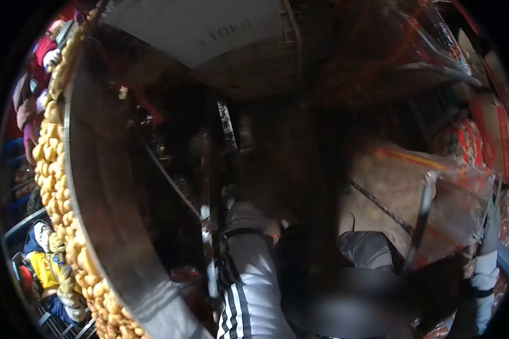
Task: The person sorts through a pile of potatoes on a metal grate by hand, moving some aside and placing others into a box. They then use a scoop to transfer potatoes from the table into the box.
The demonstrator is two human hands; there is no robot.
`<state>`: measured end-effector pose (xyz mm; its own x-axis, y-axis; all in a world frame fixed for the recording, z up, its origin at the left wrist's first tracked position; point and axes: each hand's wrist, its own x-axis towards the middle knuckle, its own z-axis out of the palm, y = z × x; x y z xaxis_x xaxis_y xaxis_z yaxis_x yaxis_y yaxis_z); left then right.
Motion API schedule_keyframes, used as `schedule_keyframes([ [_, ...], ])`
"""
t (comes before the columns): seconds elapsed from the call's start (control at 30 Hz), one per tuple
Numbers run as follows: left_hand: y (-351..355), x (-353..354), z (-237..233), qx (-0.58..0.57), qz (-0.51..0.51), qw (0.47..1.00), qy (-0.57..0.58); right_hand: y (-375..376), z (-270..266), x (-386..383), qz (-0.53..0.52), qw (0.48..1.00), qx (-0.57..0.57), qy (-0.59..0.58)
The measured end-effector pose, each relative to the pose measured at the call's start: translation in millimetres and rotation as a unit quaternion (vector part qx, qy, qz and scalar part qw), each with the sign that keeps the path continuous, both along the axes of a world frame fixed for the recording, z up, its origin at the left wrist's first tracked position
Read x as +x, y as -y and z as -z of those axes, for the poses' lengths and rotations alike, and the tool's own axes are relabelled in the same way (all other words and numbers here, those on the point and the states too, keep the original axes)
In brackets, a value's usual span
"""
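Note:
A white sleeve with black stripes [249, 299] reaches up from the bottom of the head view. Beyond its dark band, my left hand [242, 216] looks grey and gloved, close to an upright metal bar [207, 226]. Its fingers are lost in deep shadow, so any hold is hidden. At the far right, a pale form with a black band [485, 271] looks like my right arm, beside a clear plastic bag [458, 212]; no fingers can be made out there. Grey folded cloth [367, 248] shows near the bottom centre, in front of a large pale sack [390, 192].
Potatoes [56, 175] line a curved belt behind a steel side wall [104, 186] at the left. Across it are co-workers' gloved hands [68, 288]. A white metal panel [198, 28] hangs above. Red printed bags [489, 133] stand at the right. A dark round blurred shape [345, 305] covers the bottom.

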<state>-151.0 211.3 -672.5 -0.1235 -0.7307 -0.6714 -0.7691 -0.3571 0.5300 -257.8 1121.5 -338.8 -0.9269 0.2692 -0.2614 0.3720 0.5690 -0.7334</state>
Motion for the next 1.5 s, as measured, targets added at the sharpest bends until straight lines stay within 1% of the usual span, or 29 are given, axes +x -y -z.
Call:
schedule_keyframes([
  [0.03,9,-4,13,-0.003,-0.018,1.000,-0.011,1,-5,0,-0.040,0.996,0.075,-0.019],
  [0.07,4,-8,27,-0.001,-0.020,1.000,-0.015,0,-9,0,-0.074,0.985,0.152,-0.040],
  [0.1,26,-13,36,-0.007,-0.049,0.998,-0.030,2,-14,0,-0.071,0.980,0.184,-0.038],
  [0.27,68,-39,98,-0.007,-0.106,0.991,-0.079,43,-37,-4,-0.024,0.976,0.215,-0.009],
  [0.4,97,-57,131,-0.004,-0.139,0.984,-0.114,87,-42,-6,-0.010,0.973,0.230,0.007],
  [0.57,122,-75,164,0.008,-0.164,0.975,-0.151,112,-59,-7,0.007,0.970,0.243,0.015],
  [0.8,138,-88,187,0.025,-0.182,0.966,-0.182,136,-63,-5,0.025,0.968,0.248,0.025],
  [0.9,139,-88,188,0.032,-0.186,0.963,-0.194,141,-62,-4,0.025,0.968,0.246,0.028],
  [1.07,131,-86,177,0.048,-0.192,0.957,-0.210,142,-63,-9,0.024,0.970,0.240,0.029],
  [1.2,114,-74,151,0.060,-0.200,0.952,-0.224,137,-60,-14,0.022,0.973,0.227,0.022],
  [1.3,97,-58,122,0.078,-0.203,0.946,-0.239,135,-59,-19,0.035,0.980,0.195,0.019],
  [1.37,82,-47,102,0.098,-0.207,0.941,-0.248,155,-69,-23,0.037,0.967,0.240,0.077],
  [1.4,70,-40,91,0.111,-0.209,0.938,-0.254,130,-64,-15,-0.044,0.958,0.282,0.035],
  [1.47,48,-26,68,0.141,-0.213,0.931,-0.262,143,-59,-22,-0.033,0.959,0.282,0.027],
  [1.5,33,-17,56,0.158,-0.217,0.926,-0.266,125,-58,-27,-0.030,0.962,0.271,0.017],
])
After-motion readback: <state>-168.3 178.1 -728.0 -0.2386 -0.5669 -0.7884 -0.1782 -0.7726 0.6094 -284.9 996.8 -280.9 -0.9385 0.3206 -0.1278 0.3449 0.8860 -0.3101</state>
